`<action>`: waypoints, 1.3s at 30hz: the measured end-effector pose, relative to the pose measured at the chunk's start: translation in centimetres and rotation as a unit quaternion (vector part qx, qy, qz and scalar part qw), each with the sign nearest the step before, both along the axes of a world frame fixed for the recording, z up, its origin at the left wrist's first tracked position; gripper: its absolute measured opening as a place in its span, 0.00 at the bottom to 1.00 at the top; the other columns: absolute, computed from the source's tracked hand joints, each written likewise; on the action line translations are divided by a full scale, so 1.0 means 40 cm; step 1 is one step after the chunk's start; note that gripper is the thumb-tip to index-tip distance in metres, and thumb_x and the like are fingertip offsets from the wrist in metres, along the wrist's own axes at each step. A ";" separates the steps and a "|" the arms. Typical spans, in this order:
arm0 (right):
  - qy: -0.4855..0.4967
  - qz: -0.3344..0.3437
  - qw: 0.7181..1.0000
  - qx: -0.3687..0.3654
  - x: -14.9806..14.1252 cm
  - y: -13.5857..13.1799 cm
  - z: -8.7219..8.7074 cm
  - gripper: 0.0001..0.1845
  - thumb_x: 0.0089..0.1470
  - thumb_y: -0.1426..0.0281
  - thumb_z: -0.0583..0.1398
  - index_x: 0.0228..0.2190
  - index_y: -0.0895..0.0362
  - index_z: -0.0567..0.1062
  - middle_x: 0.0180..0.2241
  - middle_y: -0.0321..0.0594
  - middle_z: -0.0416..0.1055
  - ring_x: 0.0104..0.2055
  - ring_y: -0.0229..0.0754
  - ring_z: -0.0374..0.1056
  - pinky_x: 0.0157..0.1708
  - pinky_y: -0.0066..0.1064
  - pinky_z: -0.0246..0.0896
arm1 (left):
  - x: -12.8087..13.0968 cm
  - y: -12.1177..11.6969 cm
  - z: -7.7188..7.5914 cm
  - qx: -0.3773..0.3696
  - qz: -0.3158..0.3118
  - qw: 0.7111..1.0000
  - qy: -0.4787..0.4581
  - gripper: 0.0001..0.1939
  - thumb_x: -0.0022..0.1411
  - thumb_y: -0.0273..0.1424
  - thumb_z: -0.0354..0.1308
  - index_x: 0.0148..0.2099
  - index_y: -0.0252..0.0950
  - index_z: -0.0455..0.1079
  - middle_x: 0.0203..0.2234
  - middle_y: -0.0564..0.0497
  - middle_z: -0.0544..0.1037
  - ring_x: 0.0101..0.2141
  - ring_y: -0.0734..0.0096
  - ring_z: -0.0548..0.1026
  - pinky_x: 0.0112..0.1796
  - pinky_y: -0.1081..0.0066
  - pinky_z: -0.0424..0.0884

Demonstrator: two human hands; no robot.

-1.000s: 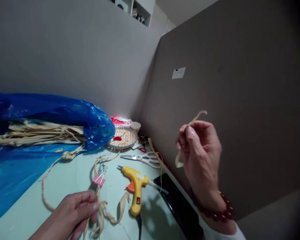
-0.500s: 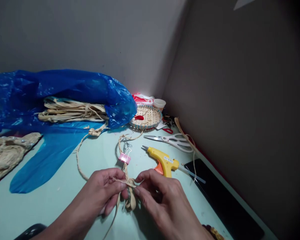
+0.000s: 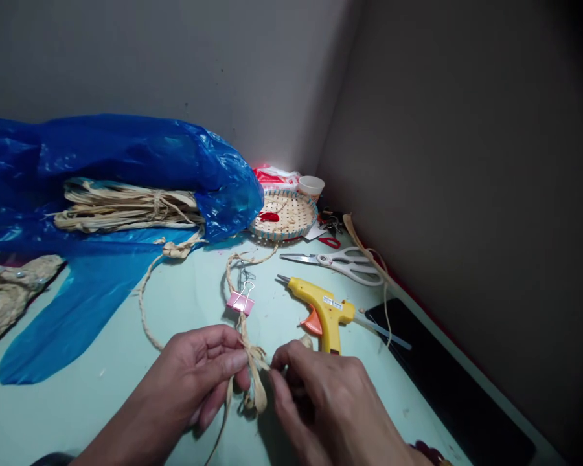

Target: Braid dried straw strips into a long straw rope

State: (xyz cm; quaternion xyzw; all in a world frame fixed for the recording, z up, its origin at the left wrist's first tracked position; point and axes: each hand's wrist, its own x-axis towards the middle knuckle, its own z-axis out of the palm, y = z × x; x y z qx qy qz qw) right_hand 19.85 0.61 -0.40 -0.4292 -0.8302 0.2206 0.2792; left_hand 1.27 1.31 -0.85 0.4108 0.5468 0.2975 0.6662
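Note:
My left hand [image 3: 199, 378] pinches the end of a braided straw rope [image 3: 144, 310] between thumb and forefinger, low in the middle of the view. My right hand [image 3: 320, 401] grips the loose flat straw strands [image 3: 255, 388] at the same spot, fingertips almost touching the left thumb. A pink binder clip [image 3: 240, 302] is clamped on the rope just above my hands. The rope curls back toward the blue bag.
A yellow glue gun [image 3: 323, 309] lies right of my hands, white scissors [image 3: 342, 263] beyond it. A blue plastic bag [image 3: 126, 168] holds a straw bundle [image 3: 121, 207]. A round woven tray [image 3: 284, 220], a small cup [image 3: 311, 186], a black phone [image 3: 447, 395] and a woven straw piece [image 3: 10, 298] lie around.
My right hand came down from the air, where it held a straw strip, and joined the left hand at the rope end. The view tilted down toward the table.

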 end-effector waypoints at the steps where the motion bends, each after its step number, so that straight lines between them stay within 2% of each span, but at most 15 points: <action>1: -0.010 0.002 1.000 0.001 0.001 -0.001 0.000 0.07 0.55 0.74 0.53 0.27 0.58 0.68 0.19 0.35 0.67 0.17 0.34 0.59 0.17 0.26 0.53 | -0.001 0.000 0.000 0.000 -0.002 1.000 0.000 0.12 0.54 0.39 0.60 0.30 0.34 0.69 0.22 0.55 0.77 0.11 0.89 0.55 0.15 0.79 0.48; 6: -0.055 0.030 0.998 0.027 0.018 0.005 0.015 0.08 0.57 0.73 0.52 0.30 0.57 0.70 0.23 0.39 0.68 0.23 0.39 0.64 0.23 0.29 0.58 | -0.003 0.001 -0.003 0.001 0.001 1.000 0.000 0.12 0.54 0.39 0.60 0.30 0.34 0.68 0.21 0.55 0.77 0.11 0.88 0.56 0.15 0.79 0.46; 11: -0.075 0.016 0.995 0.065 0.039 0.012 0.033 0.11 0.59 0.73 0.53 0.30 0.56 0.74 0.25 0.39 0.66 0.26 0.39 0.62 0.24 0.29 0.56 | 0.001 -0.003 0.004 -0.003 0.007 1.000 0.006 0.11 0.56 0.37 0.59 0.31 0.34 0.68 0.22 0.53 0.78 0.10 0.89 0.55 0.15 0.79 0.45; 19: -0.089 0.047 0.995 0.013 0.038 0.027 0.059 0.09 0.59 0.73 0.53 0.28 0.57 0.71 0.29 0.40 0.66 0.30 0.40 0.62 0.31 0.31 0.59 | -0.001 -0.006 0.007 0.002 0.025 1.000 0.011 0.11 0.56 0.37 0.60 0.33 0.33 0.70 0.22 0.53 0.77 0.11 0.89 0.55 0.15 0.79 0.44; 25: -0.125 0.036 0.988 -0.083 0.035 0.026 0.094 0.06 0.56 0.73 0.56 0.27 0.56 0.67 0.28 0.37 0.67 0.27 0.38 0.62 0.27 0.30 0.58 | 0.001 -0.003 0.007 -0.003 0.030 1.000 0.006 0.14 0.52 0.40 0.63 0.32 0.33 0.70 0.21 0.53 0.77 0.11 0.89 0.56 0.13 0.80 0.46; 33: -0.163 0.033 0.977 -0.134 0.020 0.009 0.075 0.05 0.55 0.73 0.55 0.27 0.55 0.67 0.27 0.36 0.68 0.27 0.38 0.62 0.28 0.29 0.57 | 0.004 -0.004 -0.001 0.010 0.036 0.999 -0.002 0.12 0.52 0.37 0.63 0.32 0.33 0.71 0.20 0.54 0.77 0.10 0.90 0.56 0.13 0.82 0.46; 39: -0.118 0.025 0.986 -0.116 -0.007 0.007 0.073 0.07 0.57 0.71 0.54 0.27 0.56 0.65 0.26 0.35 0.66 0.25 0.36 0.59 0.26 0.28 0.56 | 0.000 0.000 -0.007 0.033 0.026 0.999 -0.009 0.10 0.53 0.36 0.62 0.32 0.33 0.71 0.19 0.54 0.76 0.10 0.89 0.56 0.13 0.81 0.46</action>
